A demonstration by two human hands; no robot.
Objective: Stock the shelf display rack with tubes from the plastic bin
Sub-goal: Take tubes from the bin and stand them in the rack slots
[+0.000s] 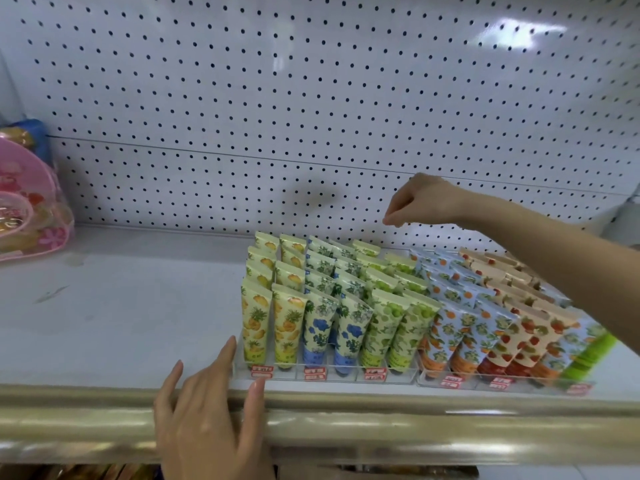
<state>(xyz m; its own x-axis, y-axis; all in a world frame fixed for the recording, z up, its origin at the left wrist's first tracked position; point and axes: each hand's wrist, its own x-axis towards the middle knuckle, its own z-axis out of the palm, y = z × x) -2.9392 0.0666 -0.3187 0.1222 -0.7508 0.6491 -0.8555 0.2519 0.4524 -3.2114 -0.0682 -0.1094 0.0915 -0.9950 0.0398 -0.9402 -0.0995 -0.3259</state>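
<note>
A clear display rack (239,367) stands on the white shelf, filled with rows of upright tubes: yellow pineapple tubes (255,320), blue flower tubes (317,323), green tubes (384,323), orange-print tubes (446,327) and strawberry tubes (526,334). My left hand (207,407) rests with straight fingers on the shelf's front rail, fingertips touching the rack's left front corner. My right hand (420,200) hovers above the back rows with fingers curled down and nothing visible in it. The plastic bin is out of view.
A pink plastic bag of goods (31,206) sits at the shelf's left end. A white pegboard wall (311,98) rises behind. The gold rail (415,424) runs along the shelf front. Bare shelf (121,306) lies left of the rack.
</note>
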